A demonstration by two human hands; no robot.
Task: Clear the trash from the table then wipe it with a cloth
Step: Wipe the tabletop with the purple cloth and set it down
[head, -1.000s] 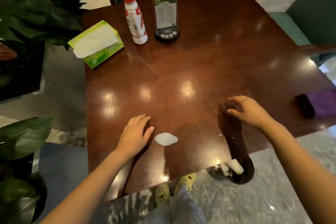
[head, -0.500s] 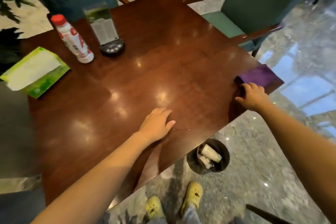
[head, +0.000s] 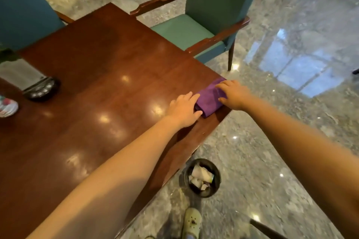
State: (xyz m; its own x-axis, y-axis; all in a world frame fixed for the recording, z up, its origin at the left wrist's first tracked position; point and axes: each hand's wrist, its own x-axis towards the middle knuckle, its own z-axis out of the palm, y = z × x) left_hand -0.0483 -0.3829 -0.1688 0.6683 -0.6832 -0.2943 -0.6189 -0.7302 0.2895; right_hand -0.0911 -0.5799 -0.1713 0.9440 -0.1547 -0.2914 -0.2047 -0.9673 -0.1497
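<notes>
Fingers [head: 225, 84] of left hand [head: 183, 110] and right hand [head: 236, 96] lie flat, just touching the purple cloth [head: 208, 100] mid-right, not gripping; I'd bunch it firmly before wiping.

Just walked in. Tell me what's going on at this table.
A person has both hands on the folded purple cloth at the right edge of the table. The right hand lies on top of it, and the left hand touches its left end with straight fingers. The cloth lies flat, not yet lifted, so wiping has not started. A small bin on the floor beside the table holds crumpled trash.
</notes>
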